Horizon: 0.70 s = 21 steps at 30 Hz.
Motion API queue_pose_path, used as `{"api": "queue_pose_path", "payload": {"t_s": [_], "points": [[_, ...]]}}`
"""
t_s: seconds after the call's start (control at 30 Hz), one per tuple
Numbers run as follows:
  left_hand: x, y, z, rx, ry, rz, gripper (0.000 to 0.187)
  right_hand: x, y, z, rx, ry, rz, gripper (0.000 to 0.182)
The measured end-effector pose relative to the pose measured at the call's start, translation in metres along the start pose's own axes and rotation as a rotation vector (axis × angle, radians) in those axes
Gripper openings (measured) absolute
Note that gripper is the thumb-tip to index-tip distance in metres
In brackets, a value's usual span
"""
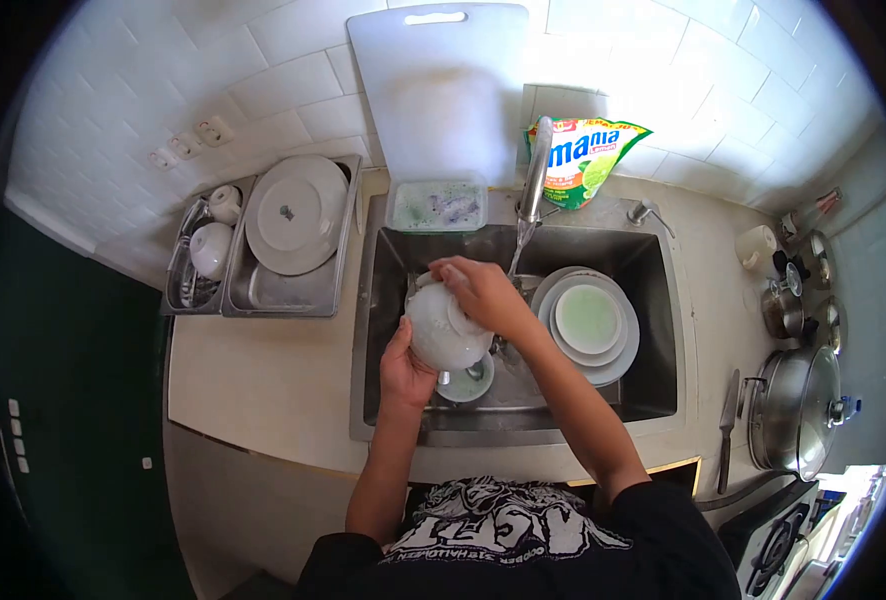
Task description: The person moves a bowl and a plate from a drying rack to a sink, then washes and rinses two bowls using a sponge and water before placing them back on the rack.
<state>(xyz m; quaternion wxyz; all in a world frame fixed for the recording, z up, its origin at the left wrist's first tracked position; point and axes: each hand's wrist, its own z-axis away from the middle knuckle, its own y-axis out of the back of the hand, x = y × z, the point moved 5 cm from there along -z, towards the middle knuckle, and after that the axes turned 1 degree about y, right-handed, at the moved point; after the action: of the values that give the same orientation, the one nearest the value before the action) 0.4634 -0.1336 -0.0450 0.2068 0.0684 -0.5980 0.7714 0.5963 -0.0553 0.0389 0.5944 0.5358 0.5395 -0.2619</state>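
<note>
Over the left part of the sink, my left hand [406, 372] grips a white bowl [445, 338] by its side, thumb along the near edge. The bowl is tilted, its outer surface turned up toward me. My right hand [476, 293] lies over its upper part with the fingers curled against it; what is under the palm is hidden. Just below the held bowl, a small white dish [466, 382] with a spoon in it rests on the sink floor, partly covered. Water runs from the faucet [535, 170] just right of my right hand.
Stacked plates [611, 362] with soapy green liquid on top fill the sink's right [668, 380]. A soapy container [437, 206] and a detergent pouch [588, 165] stand behind. Left, a metal tray [293, 300] holds plates and bowls. A knife [729, 430] and pot [788, 410] are right.
</note>
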Motion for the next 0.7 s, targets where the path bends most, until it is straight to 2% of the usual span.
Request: {"api": "queue_pose_path", "payload": {"t_s": [0.07, 0.17, 0.27, 0.37, 0.43, 0.5, 0.6, 0.7], "points": [[0.001, -0.006, 0.006, 0.034, 0.016, -0.012, 0.042, 0.006, -0.005, -0.031, -0.026, -0.092, -0.087, 0.032], [0.003, 0.003, 0.004, 0.047, -0.031, -0.024, 0.042, 0.009, -0.011, -0.096, 0.033, -0.044, 0.149, 0.036], [0.006, 0.012, 0.0, 0.102, -0.045, -0.031, 0.039, 0.048, -0.024, -0.145, 0.599, 0.455, 0.647, 0.039], [0.008, 0.014, -0.005, 0.097, -0.049, -0.067, 0.038, -0.001, 0.003, -0.102, 0.43, 0.15, 0.103, 0.04], [0.006, 0.024, -0.013, 0.113, -0.02, -0.034, 0.038, -0.002, 0.01, -0.056, 0.195, -0.074, -0.038, 0.04], [0.001, 0.023, -0.024, 0.119, 0.005, -0.004, 0.038, 0.018, 0.01, -0.01, 0.183, -0.023, 0.035, 0.039], [-0.019, 0.015, -0.036, 0.118, 0.062, -0.008, 0.038, 0.083, 0.005, 0.04, 0.257, -0.235, -0.134, 0.045], [-0.044, 0.01, -0.051, 0.078, 0.131, -0.062, 0.037, 0.128, 0.007, 0.058, 0.334, -0.431, -0.7, 0.053]]}}
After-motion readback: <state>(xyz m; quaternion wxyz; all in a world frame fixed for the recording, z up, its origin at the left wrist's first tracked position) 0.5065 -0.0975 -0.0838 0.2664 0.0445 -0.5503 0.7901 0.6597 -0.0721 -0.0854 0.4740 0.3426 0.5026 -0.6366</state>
